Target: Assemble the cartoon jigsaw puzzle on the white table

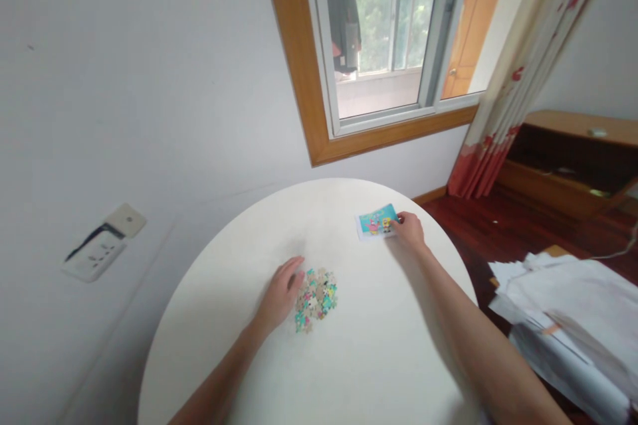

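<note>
A heap of small jigsaw puzzle pieces (315, 302), cardboard brown, teal, pink and yellow, lies near the middle of the round white table (369, 352). My left hand (280, 293) rests at the heap's left edge, thumb and fingers apart and loosely curved, holding nothing that I can see. Farther back on the right, my right hand (411, 231) grips the right edge of a picture card (376, 224) between thumb and fingers. The card is teal with pink and yellow cartoon figures and a white lower border. Some of its right edge is hidden by my fingers.
A white wall with a socket (94, 257) borders the table on the left. Behind stands a wood-framed window (319, 139). On the right are a curtain (493, 139), a wooden cabinet (578, 123) and a stack of white papers or sheets (563, 305).
</note>
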The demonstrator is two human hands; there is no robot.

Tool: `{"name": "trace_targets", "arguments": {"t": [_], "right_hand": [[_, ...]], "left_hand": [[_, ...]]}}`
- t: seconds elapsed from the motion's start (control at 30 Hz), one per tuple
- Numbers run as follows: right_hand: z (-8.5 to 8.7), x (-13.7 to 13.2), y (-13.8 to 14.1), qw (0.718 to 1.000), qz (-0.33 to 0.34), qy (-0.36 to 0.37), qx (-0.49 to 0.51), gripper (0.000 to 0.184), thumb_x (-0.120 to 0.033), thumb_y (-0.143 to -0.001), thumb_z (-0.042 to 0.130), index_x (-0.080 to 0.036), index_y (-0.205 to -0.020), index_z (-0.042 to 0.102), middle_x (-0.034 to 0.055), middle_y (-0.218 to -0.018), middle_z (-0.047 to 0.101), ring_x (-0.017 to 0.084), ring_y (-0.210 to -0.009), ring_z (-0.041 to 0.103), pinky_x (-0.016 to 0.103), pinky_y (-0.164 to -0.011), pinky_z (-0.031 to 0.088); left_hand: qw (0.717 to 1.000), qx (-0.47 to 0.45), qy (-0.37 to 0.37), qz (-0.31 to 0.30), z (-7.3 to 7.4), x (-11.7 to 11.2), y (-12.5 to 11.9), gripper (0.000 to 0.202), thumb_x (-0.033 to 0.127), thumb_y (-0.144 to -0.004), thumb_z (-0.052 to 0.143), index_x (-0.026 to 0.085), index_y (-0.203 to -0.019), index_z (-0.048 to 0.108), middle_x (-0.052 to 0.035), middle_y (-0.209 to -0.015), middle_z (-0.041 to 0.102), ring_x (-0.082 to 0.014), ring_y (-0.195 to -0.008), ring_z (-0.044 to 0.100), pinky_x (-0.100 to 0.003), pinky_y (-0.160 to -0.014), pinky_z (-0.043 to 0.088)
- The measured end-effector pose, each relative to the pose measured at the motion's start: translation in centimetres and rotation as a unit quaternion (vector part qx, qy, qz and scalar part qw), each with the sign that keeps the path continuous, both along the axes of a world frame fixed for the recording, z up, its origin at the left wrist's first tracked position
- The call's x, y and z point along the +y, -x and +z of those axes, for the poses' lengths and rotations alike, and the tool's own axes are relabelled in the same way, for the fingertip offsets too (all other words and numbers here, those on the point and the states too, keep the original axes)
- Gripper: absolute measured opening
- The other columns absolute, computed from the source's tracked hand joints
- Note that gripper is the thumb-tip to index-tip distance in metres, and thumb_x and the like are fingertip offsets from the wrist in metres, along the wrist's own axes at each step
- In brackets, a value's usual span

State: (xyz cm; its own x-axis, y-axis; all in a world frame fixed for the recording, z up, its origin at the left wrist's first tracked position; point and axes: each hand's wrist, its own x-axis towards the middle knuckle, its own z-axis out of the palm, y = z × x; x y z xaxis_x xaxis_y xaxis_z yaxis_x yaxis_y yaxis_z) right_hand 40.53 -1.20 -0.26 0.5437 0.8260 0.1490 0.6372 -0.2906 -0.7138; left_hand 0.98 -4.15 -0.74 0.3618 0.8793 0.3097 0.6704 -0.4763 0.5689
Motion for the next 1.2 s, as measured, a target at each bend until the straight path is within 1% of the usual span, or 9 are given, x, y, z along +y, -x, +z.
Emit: {"name": "trace_targets", "arguments": {"t": [0.17, 0.37, 0.47, 0.53, 0.63, 0.8, 0.9, 1.1, 1.2], "right_hand": [[-0.6, 0.3, 0.2, 0.998, -0.036, 0.041, -0.037, 0.028, -0.034, -0.083, 0.061, -0.02, -0.105, 0.073, 0.0123, -0.104, 0.074, 0.027, -0.097, 0.067, 0.033, -0.079, 0.047], [-0.6, 0.3, 0.7, 0.995, -0.055, 0.003, -0.08, 0.041, -0.035, -0.09, 0.052, -0.015, -0.123, 0.065, 0.0168, -0.114, 0.066, 0.029, -0.11, 0.058, 0.037, -0.089, 0.045], [0.0, 0.0, 1.4, 0.993, -0.046, -0.03, -0.102, 0.04, -0.03, -0.093, 0.045, -0.013, -0.123, 0.064, 0.0184, -0.12, 0.061, 0.03, -0.117, 0.05, 0.039, -0.097, 0.04], [0.3, -0.1, 2.6, 0.992, -0.009, -0.07, -0.105, 0.037, -0.026, -0.094, 0.043, -0.012, -0.118, 0.067, 0.0172, -0.117, 0.062, 0.029, -0.114, 0.05, 0.039, -0.099, 0.039], [0.4, -0.3, 5.4, 0.984, 0.087, -0.122, -0.095, 0.032, -0.023, -0.094, 0.043, -0.014, -0.108, 0.071, 0.0144, -0.111, 0.066, 0.027, -0.107, 0.053, 0.038, -0.098, 0.039], [0.2, -1.0, 9.7, 0.958, 0.231, -0.149, -0.08, 0.026, -0.016, -0.092, 0.047, -0.016, -0.1, 0.072, 0.0111, -0.107, 0.069, 0.024, -0.106, 0.056, 0.037, -0.101, 0.037], [0.2, -1.4, 10.6, 0.951, 0.265, -0.146, -0.069, 0.025, -0.018, -0.094, 0.047, -0.017, -0.096, 0.072, 0.01, -0.103, 0.07, 0.023, -0.103, 0.059, 0.037, -0.1, 0.038], [0.4, -2.1, 10.5, 0.949, 0.288, -0.127, -0.033, 0.023, -0.016, -0.092, 0.049, -0.016, -0.095, 0.072, 0.0103, -0.1, 0.072, 0.022, -0.099, 0.063, 0.034, -0.095, 0.044], [1.2, -2.9, 11.0, 0.937, 0.331, -0.106, -0.015, 0.023, -0.013, -0.089, 0.05, -0.015, -0.095, 0.072, 0.0091, -0.096, 0.073, 0.019, -0.089, 0.064, 0.03, -0.084, 0.046]], "left_hand": [[0.997, 0.06, -0.004, -0.054, -0.3, -1.1, -0.9, 0.044, 0.039, -0.101, 0.04, 0.022, -0.138, 0.055, -0.0092, -0.145, 0.054, -0.0245, -0.139, 0.045, -0.053, -0.121, 0.029], [0.995, 0.078, -0.012, -0.068, -0.3, -1.4, -1.4, 0.045, 0.04, -0.101, 0.042, 0.022, -0.141, 0.053, -0.0085, -0.148, 0.052, -0.024, -0.141, 0.042, -0.051, -0.12, 0.032], [0.995, 0.074, -0.014, -0.064, -0.5, -1.3, -1.4, 0.046, 0.04, -0.1, 0.043, 0.022, -0.141, 0.053, -0.0086, -0.147, 0.052, -0.0236, -0.141, 0.043, -0.05, -0.12, 0.033], [0.995, 0.072, -0.014, -0.061, -0.5, -1.3, -1.4, 0.046, 0.04, -0.1, 0.043, 0.022, -0.142, 0.052, -0.0086, -0.147, 0.053, -0.0232, -0.141, 0.043, -0.049, -0.12, 0.034], [0.995, 0.073, -0.011, -0.063, -0.4, -1.4, -1.8, 0.046, 0.039, -0.1, 0.043, 0.022, -0.143, 0.051, -0.0082, -0.148, 0.052, -0.0227, -0.141, 0.043, -0.048, -0.12, 0.034], [0.988, 0.103, -0.009, -0.116, 0.5, -2.1, -3.0, 0.046, 0.039, -0.101, 0.043, 0.024, -0.144, 0.05, -0.0066, -0.15, 0.05, -0.0223, -0.144, 0.039, -0.047, -0.121, 0.031], [0.98, 0.126, -0.008, -0.151, 1.2, -3.4, -3.8, 0.045, 0.039, -0.101, 0.042, 0.026, -0.144, 0.051, -0.0055, -0.152, 0.047, -0.022, -0.145, 0.036, -0.046, -0.122, 0.03], [0.968, 0.154, 0.008, -0.195, 2.1, -7.7, -5.1, 0.05, 0.04, -0.099, 0.047, 0.031, -0.148, 0.044, -0.0018, -0.158, 0.039, -0.0235, -0.149, 0.028, -0.047, -0.124, 0.026], [0.972, 0.128, 0.031, -0.196, 2.7, -8.1, -5.1, 0.05, 0.039, -0.099, 0.047, 0.032, -0.148, 0.044, -0.0021, -0.157, 0.04, -0.0231, -0.147, 0.032, -0.044, -0.123, 0.029]]}}
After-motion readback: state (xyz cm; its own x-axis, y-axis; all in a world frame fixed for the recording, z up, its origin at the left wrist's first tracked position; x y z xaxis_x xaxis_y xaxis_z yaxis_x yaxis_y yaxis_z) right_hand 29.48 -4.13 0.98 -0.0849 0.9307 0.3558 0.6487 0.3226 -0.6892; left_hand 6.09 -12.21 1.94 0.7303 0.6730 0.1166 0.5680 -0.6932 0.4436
